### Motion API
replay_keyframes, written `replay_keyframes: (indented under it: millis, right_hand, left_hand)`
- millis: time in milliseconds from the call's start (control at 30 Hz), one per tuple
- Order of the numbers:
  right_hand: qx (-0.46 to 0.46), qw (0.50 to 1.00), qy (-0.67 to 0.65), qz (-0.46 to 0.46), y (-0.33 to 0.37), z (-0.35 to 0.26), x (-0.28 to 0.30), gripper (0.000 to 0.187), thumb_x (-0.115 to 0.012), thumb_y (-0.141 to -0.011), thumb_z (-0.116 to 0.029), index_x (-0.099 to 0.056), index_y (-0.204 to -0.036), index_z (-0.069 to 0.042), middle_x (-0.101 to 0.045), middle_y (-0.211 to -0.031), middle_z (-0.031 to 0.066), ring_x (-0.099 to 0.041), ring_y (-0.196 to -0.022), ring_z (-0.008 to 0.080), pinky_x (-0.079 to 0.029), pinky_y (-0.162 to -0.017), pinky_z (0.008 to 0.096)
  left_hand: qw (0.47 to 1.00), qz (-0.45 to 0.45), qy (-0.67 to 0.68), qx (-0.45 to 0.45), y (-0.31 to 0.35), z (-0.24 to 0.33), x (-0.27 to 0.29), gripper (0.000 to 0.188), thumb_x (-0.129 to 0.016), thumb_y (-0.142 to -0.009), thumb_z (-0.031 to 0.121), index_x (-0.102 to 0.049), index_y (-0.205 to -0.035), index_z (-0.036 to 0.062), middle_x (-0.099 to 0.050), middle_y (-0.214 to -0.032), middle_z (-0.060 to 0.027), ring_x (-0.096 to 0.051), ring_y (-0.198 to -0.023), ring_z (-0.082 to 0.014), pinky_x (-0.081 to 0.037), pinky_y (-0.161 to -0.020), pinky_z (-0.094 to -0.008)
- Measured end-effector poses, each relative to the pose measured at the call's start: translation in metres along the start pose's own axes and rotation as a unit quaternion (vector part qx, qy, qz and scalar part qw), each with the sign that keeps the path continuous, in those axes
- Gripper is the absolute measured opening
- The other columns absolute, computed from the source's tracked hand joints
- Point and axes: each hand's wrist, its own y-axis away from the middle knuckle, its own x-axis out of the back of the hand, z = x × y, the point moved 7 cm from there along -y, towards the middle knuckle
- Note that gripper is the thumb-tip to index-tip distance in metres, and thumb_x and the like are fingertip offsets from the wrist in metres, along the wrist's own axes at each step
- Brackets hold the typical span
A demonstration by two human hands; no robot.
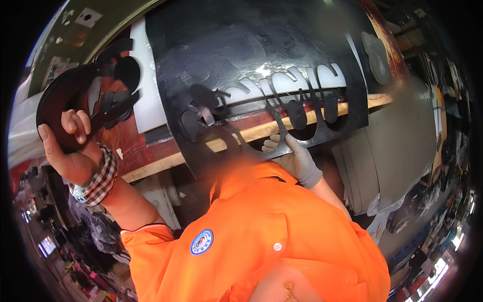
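My left hand (70, 151), bare and with a checked cloth band at the wrist, curls its fingers over the lower end of a dark sole-shaped piece (65, 108). More black curved cut pieces (126, 73) lie close beside it. In a light glove, my right hand (298, 158) grips the near edge of a large black sheet (347, 118), thumb on top. Sole-shaped holes run along that edge, and black tongues of material (297, 115) hang within them. A small black piece with a shiny metallic strip (205, 113) rests on the sheet's left part.
Under the sheet is a white board (146, 70) on a red table with a wooden front edge (156, 166). A grey sole-shaped piece (376, 58) lies at the far right. Large grey-brown sheets (390, 151) hang or stand right of the table. A green metal beam (108, 25) crosses behind.
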Motion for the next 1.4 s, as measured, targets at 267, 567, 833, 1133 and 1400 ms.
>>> replay_keyframes:
  millis: [267,567,833,1133,1400]
  right_hand:
    - [-0.263,0.870,0.407,-0.092,0.002,0.037,-0.042,0.060,-0.060,-0.100,-0.025,-0.039,-0.150,0.001,-0.048,-0.147,0.0080,-0.047,-0.130,0.0153,-0.039,-0.107,0.0291]
    - [-0.031,0.875,0.456,-0.162,-0.014,0.042,-0.061,0.037,-0.043,-0.108,-0.027,-0.067,-0.118,-0.001,-0.070,-0.115,0.0081,-0.062,-0.114,0.0210,-0.043,-0.106,0.0350]
    - [-0.217,0.744,0.630,0.042,-0.045,0.034,0.046,0.062,-0.053,-0.098,-0.054,-0.054,-0.140,-0.009,-0.048,-0.147,0.0093,-0.041,-0.138,0.0244,-0.034,-0.112,0.0360]
    - [-0.027,0.822,0.480,0.306,0.050,-0.138,0.184,0.029,-0.066,-0.093,-0.027,-0.071,-0.092,0.001,-0.071,-0.085,0.0075,-0.065,-0.072,0.0138,-0.052,-0.066,0.0287]
    - [0.439,0.610,0.473,0.459,0.125,-0.310,0.102,0.026,-0.060,-0.099,-0.019,-0.069,-0.110,0.003,-0.071,-0.093,0.0072,-0.065,-0.084,0.0141,-0.053,-0.077,0.0287]
  left_hand:
    - [0.833,-0.223,-0.469,-0.193,0.140,-0.110,-0.066,0.040,-0.078,-0.080,0.014,-0.068,-0.116,-0.0007,-0.072,-0.099,-0.0169,-0.068,-0.075,-0.0268,-0.057,-0.072,-0.0370]
    - [0.913,-0.121,-0.388,0.015,0.166,-0.135,-0.046,0.040,-0.067,-0.084,-0.004,-0.064,-0.124,-0.0006,-0.069,-0.092,-0.0102,-0.063,-0.071,-0.0201,-0.053,-0.067,-0.0316]
    - [0.993,-0.113,-0.031,0.034,0.002,0.037,-0.017,0.028,-0.049,-0.107,0.023,-0.056,-0.088,0.0036,-0.050,-0.068,0.0037,-0.041,-0.049,-0.0036,-0.047,-0.066,-0.0266]
    - [0.959,-0.202,-0.191,0.058,-0.095,0.019,-0.132,0.037,-0.060,-0.100,0.019,-0.056,-0.127,-0.0058,-0.057,-0.070,-0.0030,-0.044,-0.049,-0.0071,-0.043,-0.049,-0.0248]
    - [0.972,-0.218,-0.029,0.080,-0.138,-0.070,-0.185,0.029,-0.055,-0.105,0.021,-0.060,-0.124,0.0009,-0.059,-0.069,-0.0037,-0.041,-0.045,-0.0082,-0.042,-0.049,-0.0257]
